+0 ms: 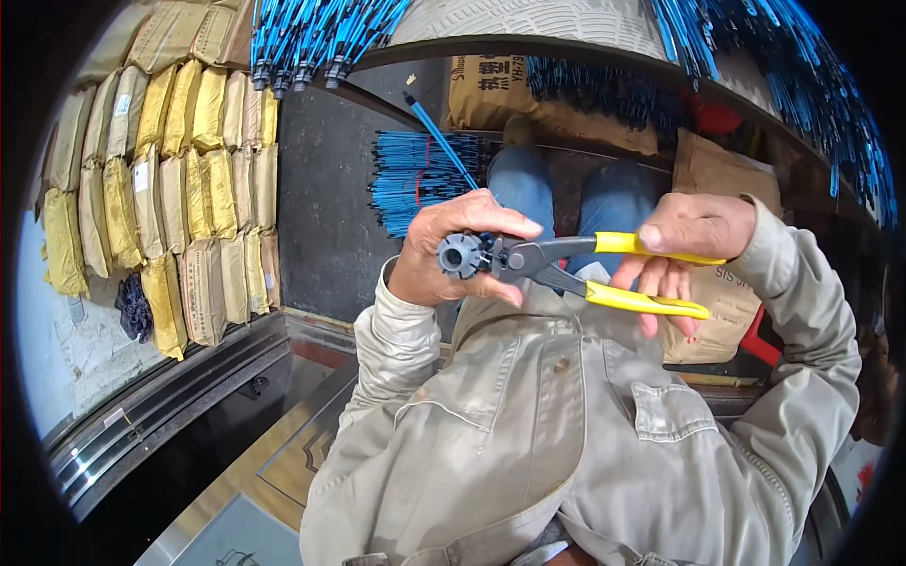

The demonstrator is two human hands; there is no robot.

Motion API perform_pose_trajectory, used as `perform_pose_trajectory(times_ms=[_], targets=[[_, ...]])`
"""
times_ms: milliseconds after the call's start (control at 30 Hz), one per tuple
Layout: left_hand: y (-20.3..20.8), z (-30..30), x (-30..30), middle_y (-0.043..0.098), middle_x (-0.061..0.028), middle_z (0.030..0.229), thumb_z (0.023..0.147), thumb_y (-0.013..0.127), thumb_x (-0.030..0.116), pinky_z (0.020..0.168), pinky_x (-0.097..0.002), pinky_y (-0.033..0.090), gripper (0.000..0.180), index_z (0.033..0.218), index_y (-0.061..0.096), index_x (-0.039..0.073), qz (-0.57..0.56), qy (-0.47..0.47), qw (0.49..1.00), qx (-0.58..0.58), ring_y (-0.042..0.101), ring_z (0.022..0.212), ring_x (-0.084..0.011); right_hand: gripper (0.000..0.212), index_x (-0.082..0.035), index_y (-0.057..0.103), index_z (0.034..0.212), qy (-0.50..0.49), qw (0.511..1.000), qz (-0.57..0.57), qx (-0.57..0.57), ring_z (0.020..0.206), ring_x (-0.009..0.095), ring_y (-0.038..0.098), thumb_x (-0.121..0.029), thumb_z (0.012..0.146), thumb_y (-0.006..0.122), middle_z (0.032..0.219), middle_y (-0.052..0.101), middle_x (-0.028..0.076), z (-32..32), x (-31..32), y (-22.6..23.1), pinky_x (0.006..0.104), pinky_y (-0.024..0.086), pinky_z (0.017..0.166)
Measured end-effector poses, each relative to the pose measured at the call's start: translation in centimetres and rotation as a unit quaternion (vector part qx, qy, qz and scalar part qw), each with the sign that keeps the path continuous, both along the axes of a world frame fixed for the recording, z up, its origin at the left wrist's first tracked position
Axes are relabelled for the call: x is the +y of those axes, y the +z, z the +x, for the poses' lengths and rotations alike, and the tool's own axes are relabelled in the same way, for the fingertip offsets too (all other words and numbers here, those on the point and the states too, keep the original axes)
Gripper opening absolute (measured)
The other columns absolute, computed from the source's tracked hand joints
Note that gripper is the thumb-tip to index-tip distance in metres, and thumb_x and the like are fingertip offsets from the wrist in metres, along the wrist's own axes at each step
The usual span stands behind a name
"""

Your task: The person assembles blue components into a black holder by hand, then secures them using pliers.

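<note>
Our beige buttoned jacket [557, 424] lies closest. Before it, our left hand [421, 238] closes around a dark, notched, hollow fitting [448, 257] at the head of yellow-handled metal pliers [547, 253]; our right hand [694, 226] loosely grips their parted handles. Beyond, bundled blue-and-black rods [415, 179] lie on dark grey floor [326, 208]; leftward, tan and yellow sacks [175, 203] stand stacked, contents hidden.

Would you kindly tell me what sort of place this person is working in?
Probably a workshop or assembly area, judging by the yellow-handled pliers in the right hand, bundled blue rods and rows of packed sacks at left.
</note>
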State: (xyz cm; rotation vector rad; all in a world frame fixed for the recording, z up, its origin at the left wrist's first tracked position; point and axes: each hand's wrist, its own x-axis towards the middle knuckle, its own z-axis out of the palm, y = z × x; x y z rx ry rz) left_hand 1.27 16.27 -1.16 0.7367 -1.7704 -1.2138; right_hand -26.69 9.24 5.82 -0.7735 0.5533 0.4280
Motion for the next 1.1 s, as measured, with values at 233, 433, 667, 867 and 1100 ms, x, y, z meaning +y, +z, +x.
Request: perform_pose_trajectory(times_ms=[233, 433, 667, 867, 1100], targets=[[-0.7, -0.1, 0.1, 0.065, -0.0076, 0.088, 0.050, 0.086, 0.029, 0.065, -0.0276, 0.043, 0.060, 0.099, 0.064, 0.002, 0.014, 0.063, 0.996, 0.056, 0.054, 0.071, -0.0142, 0.057, 0.007, 0.039, 0.127, 0.081, 0.593, -0.789, -0.139, 0.063, 0.022, 0.061, -0.032, 0.089, 0.053, 0.099, 0.062, 0.019, 1.2, 3.2, 0.8, 0.0305, 0.052, 0.058], [0.1, -0.7, 0.1, 0.064, -0.0081, 0.090, 0.051, 0.086, 0.027, 0.066, -0.0267, 0.044, 0.059, 0.099, 0.064, 0.003, 0.104, 0.056, 0.990, 0.074, 0.054, 0.071, -0.0138, 0.066, 0.003, 0.040, 0.129, 0.021, 0.928, -0.371, -0.023, 0.071, 0.025, 0.061, -0.028, 0.077, 0.066, 0.102, 0.058, 0.019, -0.6, 0.2, -0.1, 0.0316, 0.051, 0.061], [-0.7, -0.3, -0.1, 0.062, -0.0054, 0.089, 0.053, 0.086, 0.027, 0.066, -0.0257, 0.044, 0.059, 0.101, 0.063, 0.003, 0.041, 0.060, 0.994, 0.080, 0.054, 0.073, -0.0131, 0.061, -0.005, 0.048, 0.124, 0.067, 0.787, -0.608, -0.078, 0.082, 0.026, 0.059, -0.020, 0.069, 0.070, 0.107, 0.054, 0.015, 0.1, 1.7, 1.4, 0.0351, 0.049, 0.070], [-0.4, -1.3, 0.3, 0.061, -0.0054, 0.087, 0.054, 0.086, 0.026, 0.067, -0.0254, 0.043, 0.055, 0.098, 0.063, 0.002, 0.023, 0.098, 0.993, 0.058, 0.054, 0.075, -0.0132, 0.049, -0.010, 0.056, 0.115, 0.069, 0.469, -0.880, 0.030, 0.088, 0.026, 0.057, -0.018, 0.068, 0.067, 0.104, 0.052, 0.011, 1.4, 4.0, -0.9, 0.0364, 0.047, 0.075], [-0.5, -1.7, 0.8, 0.061, -0.0063, 0.087, 0.055, 0.086, 0.024, 0.067, -0.0247, 0.042, 0.052, 0.096, 0.062, 0.002, -0.005, 0.193, 0.977, 0.089, 0.053, 0.074, -0.0125, 0.039, -0.008, 0.059, 0.102, 0.093, 0.433, -0.897, 0.005, 0.081, 0.025, 0.054, -0.021, 0.066, 0.068, 0.094, 0.051, 0.009, 2.3, 2.8, 0.9, 0.0361, 0.044, 0.070]])
